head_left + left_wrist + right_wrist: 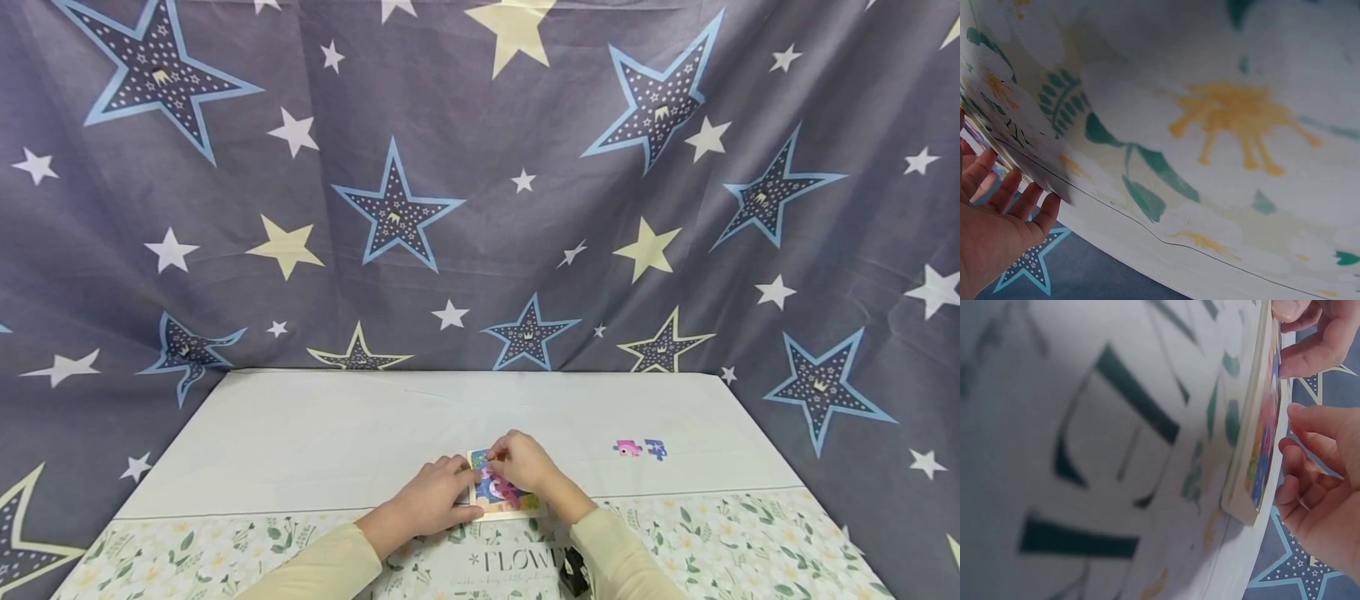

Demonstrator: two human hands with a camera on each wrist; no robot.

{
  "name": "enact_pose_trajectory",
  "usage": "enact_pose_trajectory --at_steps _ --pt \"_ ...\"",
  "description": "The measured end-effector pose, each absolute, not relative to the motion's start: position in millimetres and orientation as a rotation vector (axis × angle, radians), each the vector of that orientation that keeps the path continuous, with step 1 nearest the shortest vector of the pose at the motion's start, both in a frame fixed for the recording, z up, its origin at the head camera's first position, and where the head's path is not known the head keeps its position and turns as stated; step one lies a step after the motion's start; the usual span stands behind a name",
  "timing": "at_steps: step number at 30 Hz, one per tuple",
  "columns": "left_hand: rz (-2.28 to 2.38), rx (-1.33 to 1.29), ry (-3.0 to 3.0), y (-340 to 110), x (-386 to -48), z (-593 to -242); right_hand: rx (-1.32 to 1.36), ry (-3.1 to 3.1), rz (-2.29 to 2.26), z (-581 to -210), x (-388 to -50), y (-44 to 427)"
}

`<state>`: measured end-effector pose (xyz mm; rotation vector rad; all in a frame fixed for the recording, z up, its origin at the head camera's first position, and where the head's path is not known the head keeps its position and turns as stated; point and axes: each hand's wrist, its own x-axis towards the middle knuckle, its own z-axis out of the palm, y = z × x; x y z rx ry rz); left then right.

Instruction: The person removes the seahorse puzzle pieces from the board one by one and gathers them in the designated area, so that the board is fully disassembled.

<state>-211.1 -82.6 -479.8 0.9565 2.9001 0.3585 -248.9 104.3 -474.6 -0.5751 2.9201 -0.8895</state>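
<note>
A dark starry curtain (450,108) of soft, creased cloth fills the upper frame, presumably hung as a backdrop. Below it spreads the tabletop (330,442), smooth and white, its near cover (720,533) printed with leaves and flowers.

At lower centre, the left hand (435,498) lies with a loose, unclosed grip, fingers along the left edge of the puzzle board, probably to steady it. The right hand (525,460) bends its fingers over the board's upper part; whether its grip pinches a piece, I cannot tell.

The puzzle board (1241,509) lies flat between the hands: a thin rectangle with a stiff-looking, pale raised border around a glossy, colourful picture.

Smallest are 2 loose pieces right of centre, 1 pink (627,448) and 1 blue (656,449), flat, knobbed and side by side, likely set apart to stay visible and within reach.
</note>
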Motion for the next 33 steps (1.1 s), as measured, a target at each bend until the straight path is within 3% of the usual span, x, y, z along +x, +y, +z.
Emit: enact_pose_trajectory --at_steps 33 --pt "0.324 0.885 2.875 -81.0 -210.7 -479.1 -0.461 2.893 -0.976 -475.8 -253.9 132.4"
